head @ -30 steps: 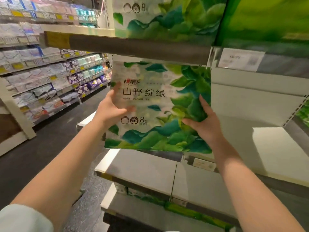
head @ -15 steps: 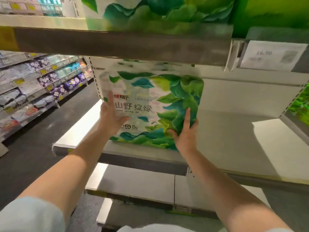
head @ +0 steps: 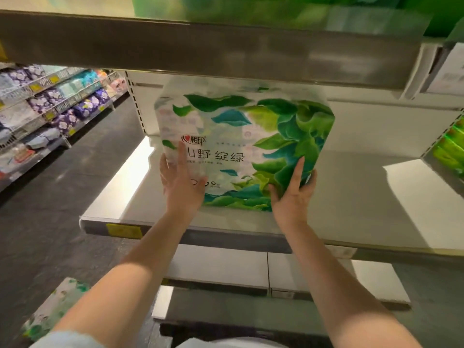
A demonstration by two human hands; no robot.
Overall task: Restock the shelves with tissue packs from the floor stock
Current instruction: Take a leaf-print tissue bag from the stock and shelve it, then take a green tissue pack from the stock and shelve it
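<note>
Over on the far left, across a dark aisle floor (head: pixel 62 197), racks of purple and pale packs (head: pixel 57 106) run away into the distance, a little blurred. Low in the left corner, another leaf-printed pack (head: pixel 54 310) lies near the floor, partly behind the left forearm.

Next comes the left hand (head: pixel 182 188), fingers spread flat against the lower left face of the tissue pack (head: pixel 241 151); it presses on the wrapper with an open palm and does not close around anything. The tissue pack stands upright on the middle shelf (head: pixel 376 202), under the grey front edge of the upper shelf (head: pixel 226 51). It sits back from the shelf's front lip, toward the left end of the board, with a white wrapper, green and teal leaves and dark printed characters across the front. A yellow tag (head: pixel 124 231) is fixed to the shelf's front edge, left of the arms.

The right hand (head: pixel 292 194) cups the pack's lower right corner, thumb on the front and fingers wrapped round the side, gripping it loosely. Right of the pack the shelf board is bare and pale. At the far right edge, bright green packs (head: pixel 449 151) show in the neighbouring bay, and a price label (head: pixel 452 71) hangs above.
</note>
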